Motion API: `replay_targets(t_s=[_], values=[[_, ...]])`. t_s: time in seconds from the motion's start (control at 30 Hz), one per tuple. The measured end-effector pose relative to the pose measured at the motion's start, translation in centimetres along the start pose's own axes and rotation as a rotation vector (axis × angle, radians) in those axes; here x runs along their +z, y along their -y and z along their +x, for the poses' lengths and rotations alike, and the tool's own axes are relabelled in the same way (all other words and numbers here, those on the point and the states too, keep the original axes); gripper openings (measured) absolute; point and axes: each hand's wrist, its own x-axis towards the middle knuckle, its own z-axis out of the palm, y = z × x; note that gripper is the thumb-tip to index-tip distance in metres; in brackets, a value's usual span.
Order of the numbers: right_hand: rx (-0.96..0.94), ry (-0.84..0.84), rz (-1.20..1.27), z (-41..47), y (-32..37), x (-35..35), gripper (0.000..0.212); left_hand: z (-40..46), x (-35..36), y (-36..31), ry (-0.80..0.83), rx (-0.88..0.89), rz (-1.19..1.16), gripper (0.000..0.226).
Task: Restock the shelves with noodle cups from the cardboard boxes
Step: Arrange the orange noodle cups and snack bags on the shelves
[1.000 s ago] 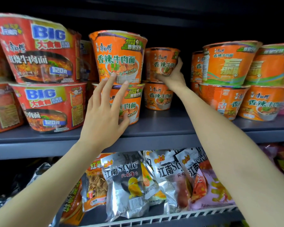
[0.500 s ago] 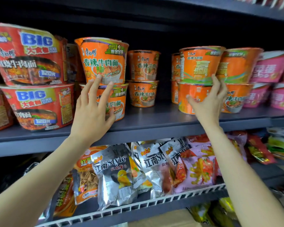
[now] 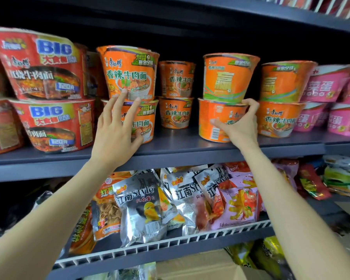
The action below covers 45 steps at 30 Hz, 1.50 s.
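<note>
Both forearms come into view bare from the lower edge of the picture up to the wrists, with no sleeve, cuff or glove covering them. The left hand wears nothing on its wrist or fingers: no watch, band or ring shows. The right hand is equally unadorned, and the fingernails that can be seen on both hands are short and carry no visible polish.
</note>
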Motion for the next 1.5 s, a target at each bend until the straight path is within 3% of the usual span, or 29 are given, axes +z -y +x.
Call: replay_targets(t_s=[0.2,0.4,0.73,0.8,0.93,1.0,1.1,1.17,1.27,1.4,1.5], values=[[-0.031,-0.022,-0.182,-3.2,3.9,5.1,0.084,0.0,-0.1,0.0,0.009,-0.008,-0.001,0.066],[-0.117,0.183,0.084,-3.7,3.5,5.4,0.077,-0.1,0.0,0.1,0.014,-0.010,-0.009,0.067],[-0.140,0.268,0.052,-2.9,3.7,5.5,0.084,-0.1,-0.8,-0.1,0.009,-0.032,-0.124,0.067],[-0.175,0.244,0.046,-2.7,4.1,5.3,0.088,-0.1,-0.7,-0.1,-0.004,-0.023,-0.102,0.068],[-0.294,-0.037,0.025,-2.2,7.6,5.4,0.078,-0.1,-0.4,-0.2,-0.012,-0.020,-0.068,0.070],[-0.223,-0.085,-0.015,-1.3,9.4,6.2,0.088,0.0,-0.4,-0.2,-0.009,-0.014,-0.057,0.071],[-0.057,0.053,0.145,0.6,10.2,7.1,0.124,0.1,-0.4,-0.1,-0.009,-0.011,-0.048,0.071],[0.009,0.143,0.247,1.5,9.9,6.5,0.136,0.0,-0.3,0.0,-0.009,-0.008,-0.045,0.071],[0.032,0.225,0.284,2.0,9.4,5.5,0.134,-0.1,0.0,0.1,-0.009,-0.009,-0.031,0.067],[0.013,0.072,0.171,0.7,9.4,5.8,0.134,-0.2,-0.4,0.0,-0.105,0.053,0.020,0.058],[-0.010,0.034,0.112,-0.1,8.9,5.6,0.121,0.1,-1.9,-2.0,-0.198,0.123,-0.191,0.045]])
